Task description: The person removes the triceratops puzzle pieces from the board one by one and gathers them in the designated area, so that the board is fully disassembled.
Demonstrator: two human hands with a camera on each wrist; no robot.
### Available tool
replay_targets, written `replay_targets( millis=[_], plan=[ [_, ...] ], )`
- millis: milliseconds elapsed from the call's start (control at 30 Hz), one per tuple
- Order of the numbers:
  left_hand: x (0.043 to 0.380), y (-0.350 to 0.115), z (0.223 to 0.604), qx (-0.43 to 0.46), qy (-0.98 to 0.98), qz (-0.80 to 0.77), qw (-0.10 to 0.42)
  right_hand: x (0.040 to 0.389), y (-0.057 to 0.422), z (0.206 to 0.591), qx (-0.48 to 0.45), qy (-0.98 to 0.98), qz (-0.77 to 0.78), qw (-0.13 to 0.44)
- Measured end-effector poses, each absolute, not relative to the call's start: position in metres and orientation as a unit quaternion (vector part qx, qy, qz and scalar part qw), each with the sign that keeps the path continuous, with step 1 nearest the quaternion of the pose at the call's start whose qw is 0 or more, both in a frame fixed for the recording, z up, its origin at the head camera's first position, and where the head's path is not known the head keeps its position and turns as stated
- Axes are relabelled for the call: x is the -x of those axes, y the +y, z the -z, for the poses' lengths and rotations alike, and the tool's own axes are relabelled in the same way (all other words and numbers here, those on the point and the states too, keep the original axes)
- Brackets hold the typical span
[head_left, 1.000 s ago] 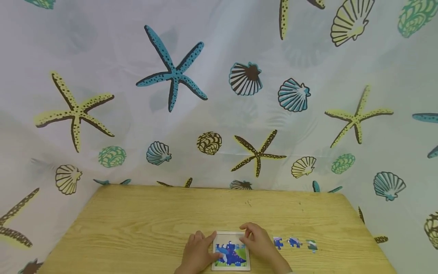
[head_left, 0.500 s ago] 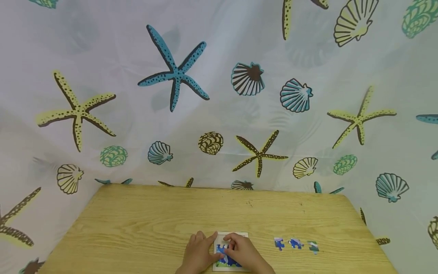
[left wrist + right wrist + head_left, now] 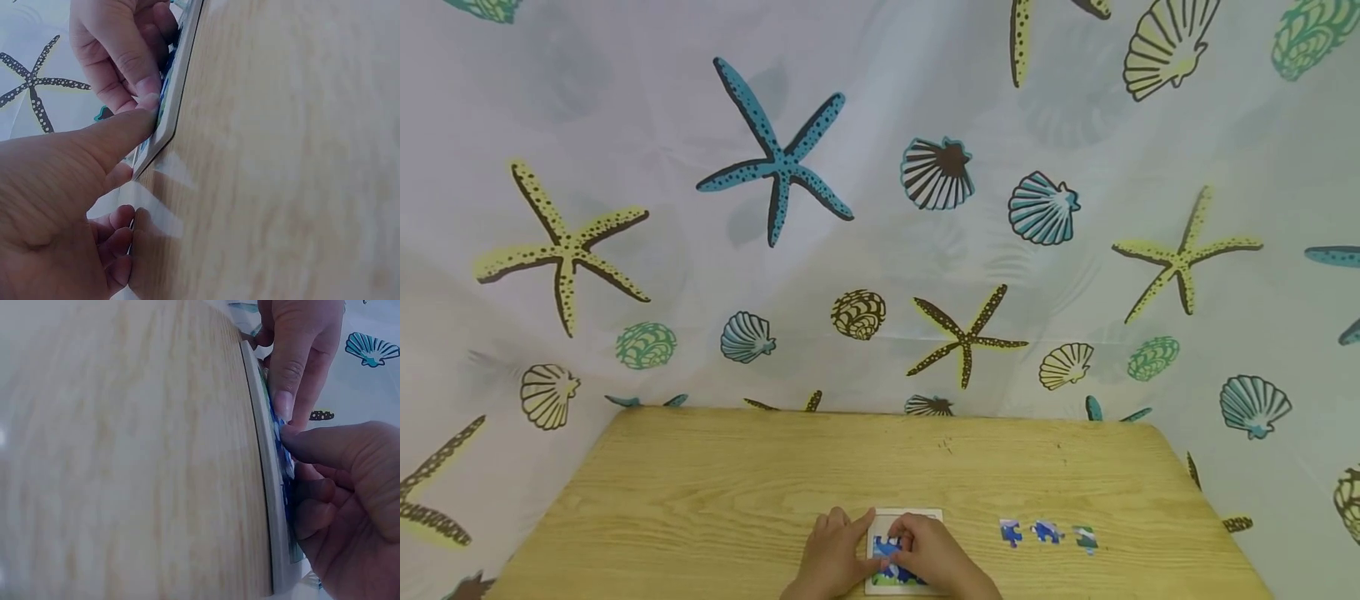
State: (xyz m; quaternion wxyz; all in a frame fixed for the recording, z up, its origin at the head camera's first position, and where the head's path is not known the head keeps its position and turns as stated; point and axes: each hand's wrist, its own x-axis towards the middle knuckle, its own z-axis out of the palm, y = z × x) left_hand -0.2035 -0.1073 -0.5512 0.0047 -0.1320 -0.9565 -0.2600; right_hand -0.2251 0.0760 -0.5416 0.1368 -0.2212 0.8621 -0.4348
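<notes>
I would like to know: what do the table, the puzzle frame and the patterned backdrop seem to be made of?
Table: wood or wood-look laminate, satin-looking; grain streaks show, but may be printed.
Puzzle frame: probably wood or fibreboard, judging by its pale, smooth, matt edge.
Patterned backdrop: likely thin fabric, perhaps plastic sheeting; it shows soft creases and slight sheen.

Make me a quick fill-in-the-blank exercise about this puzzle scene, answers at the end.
1. Exactly ____ loose puzzle pieces lie on the table.
2. From the person's side, those pieces lie to the ____ of the frame.
3. The left hand reaches over the picture with its ____.
4. The cloth behind the table is printed with shells and ____.

Missing words: three; right; thumb; starfish.
</notes>
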Motion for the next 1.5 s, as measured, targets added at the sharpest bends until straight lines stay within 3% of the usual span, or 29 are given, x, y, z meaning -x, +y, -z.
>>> replay_targets(
  millis=[267, 833, 1067, 1200, 1500],
  plan=[
    [0.204, -0.111, 0.544, 0.149, -0.948, 0.279, -0.039, 0.224, 0.076, 0.543, 0.223, 0.864, 0.431, 0.134],
    [0.203, -0.11, 0.542, 0.147, -0.95, 0.272, -0.039, 0.22, 0.076, 0.547, 0.212, 0.851, 0.472, 0.09],
    [0.203, -0.109, 0.542, 0.146, -0.95, 0.272, -0.045, 0.219, 0.083, 0.543, 0.202, 0.815, 0.527, 0.128],
    [0.204, -0.108, 0.543, 0.143, -0.951, 0.269, -0.047, 0.218, 0.097, 0.535, 0.178, 0.8, 0.555, 0.143],
    [0.207, -0.107, 0.547, 0.129, -0.955, 0.263, -0.056, 0.207, 0.171, 0.528, 0.112, 0.842, 0.516, 0.113]
  ],
)
